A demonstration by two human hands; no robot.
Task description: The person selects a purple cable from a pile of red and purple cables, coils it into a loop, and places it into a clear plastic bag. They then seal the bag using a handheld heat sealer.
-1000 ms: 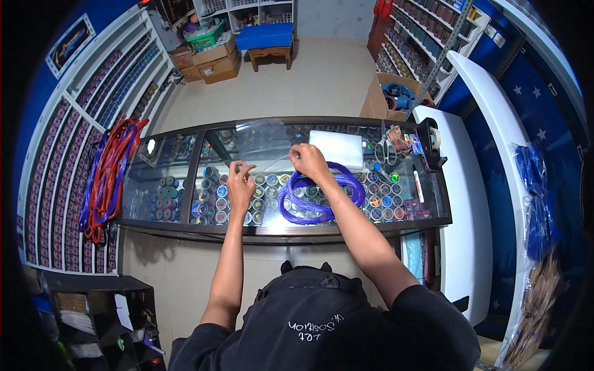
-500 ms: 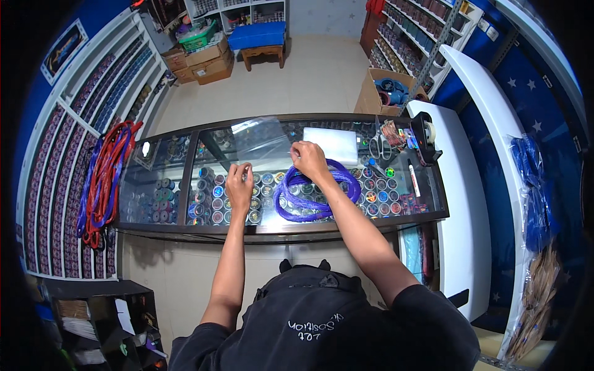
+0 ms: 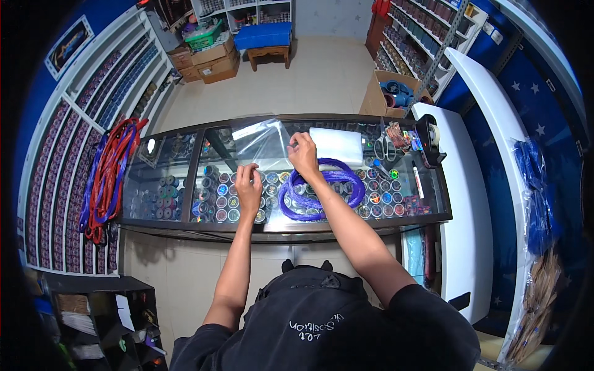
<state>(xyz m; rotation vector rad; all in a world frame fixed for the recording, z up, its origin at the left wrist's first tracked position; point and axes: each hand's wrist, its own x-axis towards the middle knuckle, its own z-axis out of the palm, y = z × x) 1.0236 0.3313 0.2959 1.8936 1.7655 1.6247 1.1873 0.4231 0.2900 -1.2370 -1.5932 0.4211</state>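
A clear plastic bag spreads over the glass counter top, its near edge between my two hands. My left hand is closed, fingertips pinched at the bag's near left corner. Higher up and to the right, my right hand is curled, its thumb and fingers together on the bag's right edge. Under my right wrist lies a coiled loop of shiny purple cord on the glass. Just beyond it rests a stack of clear plastic bags.
Toward the counter's right end are scissors, a marker and a tape dispenser. Round spools sit beneath the glass. Red and purple cords hang at the left shelves. An open cardboard box stands beyond the counter.
My two hands have come slightly closer together. The clear bag has shifted and lies more creased, its near part drawn down toward my left hand. The purple cord stays in place.
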